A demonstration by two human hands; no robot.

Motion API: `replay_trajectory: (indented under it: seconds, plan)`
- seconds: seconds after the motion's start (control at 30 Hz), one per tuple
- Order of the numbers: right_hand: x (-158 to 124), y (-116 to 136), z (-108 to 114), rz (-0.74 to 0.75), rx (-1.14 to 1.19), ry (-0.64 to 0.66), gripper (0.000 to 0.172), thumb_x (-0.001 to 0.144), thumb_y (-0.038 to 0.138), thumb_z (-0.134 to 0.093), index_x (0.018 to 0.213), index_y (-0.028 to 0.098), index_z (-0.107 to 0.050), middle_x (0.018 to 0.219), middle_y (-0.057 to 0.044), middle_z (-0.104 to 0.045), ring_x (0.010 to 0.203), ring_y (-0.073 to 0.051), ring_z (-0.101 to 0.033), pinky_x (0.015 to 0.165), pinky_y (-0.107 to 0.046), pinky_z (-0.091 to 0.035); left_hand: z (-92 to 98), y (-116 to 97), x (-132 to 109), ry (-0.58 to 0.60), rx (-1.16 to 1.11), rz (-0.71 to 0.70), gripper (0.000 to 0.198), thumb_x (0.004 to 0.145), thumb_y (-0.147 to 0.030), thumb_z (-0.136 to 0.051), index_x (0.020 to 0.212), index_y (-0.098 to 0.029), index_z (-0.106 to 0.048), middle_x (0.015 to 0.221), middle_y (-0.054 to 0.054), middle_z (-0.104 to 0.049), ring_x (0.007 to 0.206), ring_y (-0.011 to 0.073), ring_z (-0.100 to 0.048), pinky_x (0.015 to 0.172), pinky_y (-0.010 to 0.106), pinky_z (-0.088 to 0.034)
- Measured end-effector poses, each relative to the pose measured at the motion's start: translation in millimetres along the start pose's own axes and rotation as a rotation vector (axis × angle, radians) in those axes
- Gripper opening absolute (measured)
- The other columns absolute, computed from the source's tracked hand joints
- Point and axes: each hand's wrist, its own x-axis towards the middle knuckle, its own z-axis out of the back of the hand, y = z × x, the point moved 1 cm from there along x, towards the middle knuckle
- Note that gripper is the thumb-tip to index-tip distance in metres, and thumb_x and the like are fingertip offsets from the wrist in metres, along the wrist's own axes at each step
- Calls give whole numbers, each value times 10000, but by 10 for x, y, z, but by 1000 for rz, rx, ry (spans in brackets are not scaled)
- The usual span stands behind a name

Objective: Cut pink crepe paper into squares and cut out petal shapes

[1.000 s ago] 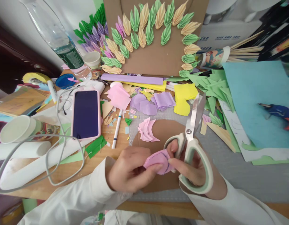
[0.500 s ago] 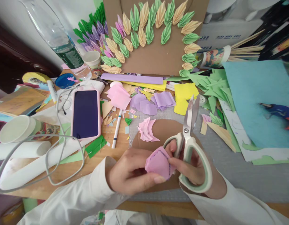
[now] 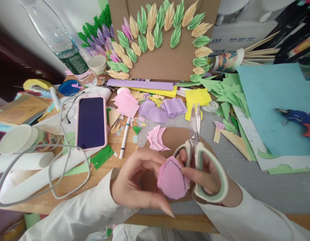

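Pink paper (image 3: 173, 180), cut to a rounded petal shape with a dark pen line along its edge, is pinched at its right side by my right hand (image 3: 205, 177). That same hand carries scissors (image 3: 194, 136) with pale green-white handles, blades pointing away and slightly apart. At the paper's left edge is my left hand (image 3: 137, 182), its thumb lifted off and spread from the fingers. Those fingertips are partly hidden at the paper, so contact is unclear. Beneath lies a brown cardboard piece (image 3: 175, 137), with pink zigzag paper scraps (image 3: 157, 138) on it.
Behind stands a brown board (image 3: 160, 63) bearing folded paper leaves. Purple paper pieces (image 3: 173, 107), yellow paper (image 3: 197, 98) and a marker (image 3: 124, 139) lie ahead. A phone (image 3: 91, 122) and cable are left; blue paper (image 3: 265, 100) and a glue gun (image 3: 298, 117) are right.
My left thumb has come off the pink paper and the left hand has opened. The paper shows more of its face. The scissors have tilted left, their blades a little apart.
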Motion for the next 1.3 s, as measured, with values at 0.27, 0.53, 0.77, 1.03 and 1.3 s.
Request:
replay_trajectory:
  seconds: [0.27, 0.53, 0.77, 1.03, 1.3]
  plan:
    - [32, -15, -18, 8, 25, 7, 172, 802, 274, -730, 896, 283, -586, 779, 54, -613, 560, -74, -566, 518, -173, -486, 59, -17, 7, 8, 89, 1, 452, 598, -153, -873, 989, -163, -647, 755, -6, -639, 615, 83, -619, 601, 139, -517]
    - [30, -82, 35, 86, -117, -134, 210, 784, 303, -751, 895, 272, -576, 765, 56, -626, 594, -77, -561, 538, -173, -469, 34, -4, 25, 16, -278, 346, 494, 795, -280, -727, 1208, -271, -455, 964, 34, -628, 579, 82, -627, 497, 162, -513]
    - [45, 23, -15, 168, -295, -140, 179, 827, 287, -702, 878, 252, -534, 746, 63, -589, 542, -68, -529, 506, -189, -437, 49, 4, -2, 198, -1, 818, 408, 889, -509, -532, 763, -124, -576, 581, 8, -544, 388, 42, -448, 361, 132, -342]
    - [1, 42, -49, 89, -77, 92, 356, 870, 552, -550, 992, 220, -518, 774, 4, -538, 663, -146, -524, 621, -299, -432, 87, -10, -37, -153, 63, 563, 431, 914, -425, -532, 604, -132, -591, 458, 2, -540, 300, 30, -359, 297, 149, -239]
    - [-120, 6, -161, -210, -45, 334, 534, 764, 709, -559, 902, 197, -490, 708, 16, -489, 568, -119, -449, 563, -274, -385, 157, 41, -54, -558, 156, 433, 351, 913, -353, -564, 643, -147, -651, 471, -2, -595, 312, 39, -430, 295, 139, -263]
